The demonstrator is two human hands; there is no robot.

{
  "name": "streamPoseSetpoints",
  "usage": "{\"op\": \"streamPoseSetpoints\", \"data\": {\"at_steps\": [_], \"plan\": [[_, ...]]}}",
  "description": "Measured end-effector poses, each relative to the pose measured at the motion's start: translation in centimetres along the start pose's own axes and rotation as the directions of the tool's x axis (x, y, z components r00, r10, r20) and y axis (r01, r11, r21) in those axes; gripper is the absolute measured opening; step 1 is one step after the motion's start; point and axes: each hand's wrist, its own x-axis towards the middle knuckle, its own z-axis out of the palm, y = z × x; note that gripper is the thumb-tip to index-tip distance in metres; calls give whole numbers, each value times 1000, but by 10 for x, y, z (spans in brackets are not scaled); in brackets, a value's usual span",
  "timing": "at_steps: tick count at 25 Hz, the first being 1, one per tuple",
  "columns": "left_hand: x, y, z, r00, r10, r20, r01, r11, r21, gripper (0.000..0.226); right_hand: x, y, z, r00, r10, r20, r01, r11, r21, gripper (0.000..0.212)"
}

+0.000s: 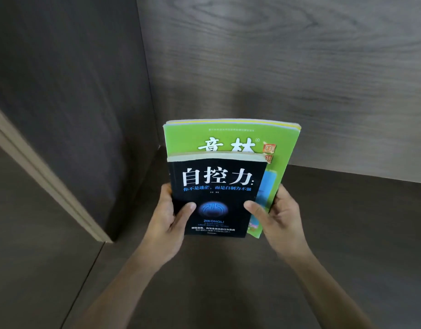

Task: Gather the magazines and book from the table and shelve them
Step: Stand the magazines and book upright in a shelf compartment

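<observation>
Grip: your left hand [168, 217] and right hand [279, 217] clamp black book [216, 195] plus green magazines [231, 136] | slide stack upright into shelf's [347, 222] back-left corner.

Black book [216, 198] cover reading "自控力" and "ZIKONGLI", green magazine [228, 136] behind it showing "意林" partly covered

The scene was dim and evenly lit, the dark wood shelf [335, 210] soaking up most of the light. A soft shadow fell on the back panel [276, 67] just above the green magazines [228, 136], which stood out bright and saturated. The black book [216, 186] in front of them read sharply, without glare. Left of the book, the pale shelf edge [38, 172] was smeared with blur, and straight lines bowed toward the frame's margins.
</observation>
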Motion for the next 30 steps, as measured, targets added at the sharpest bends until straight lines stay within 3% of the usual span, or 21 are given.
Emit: {"op": "streamPoseSetpoints", "data": {"at_steps": [5, 12, 18, 21, 23, 25, 27, 30], "plan": [[0, -15, -2, 1000, -3, 30, 3, 1000, -3, 33, 2, 20, 1, 1000, -4, 20, 2, 993, 121, 32], [-2, -19, -7, 994, 3, 106, -3, 1000, -4, 37, 1, 22, -6, 995, 47, 89, -59, 989, 138, 41], [8, -18, -17, 988, -18, 154, 41, 987, -152, 34, 6, 19, -10, 995, 50, 91, -61, 990, 125, 39], [20, -13, -30, 969, -92, 229, 154, 951, -268, 49, 6, 23, -11, 994, 45, 98, -60, 986, 153, 34], [33, -7, -33, 927, -170, 334, 240, 954, -181, 59, 8, 20, -9, 990, 52, 128, -77, 977, 198, 38], [38, -2, -27, 904, -182, 387, 229, 970, -78, 50, 14, 15, -7, 987, 78, 142, -109, 968, 225, 46], [30, 1, -18, 918, -178, 355, 228, 968, -106, 56, 26, 14, 0, 985, 85, 153, -119, 966, 229, 55], [15, 0, -8, 979, -169, 115, 191, 956, -224, 32, 44, 11, 34, 992, 116, 41, -121, 977, 173, 73]]}}
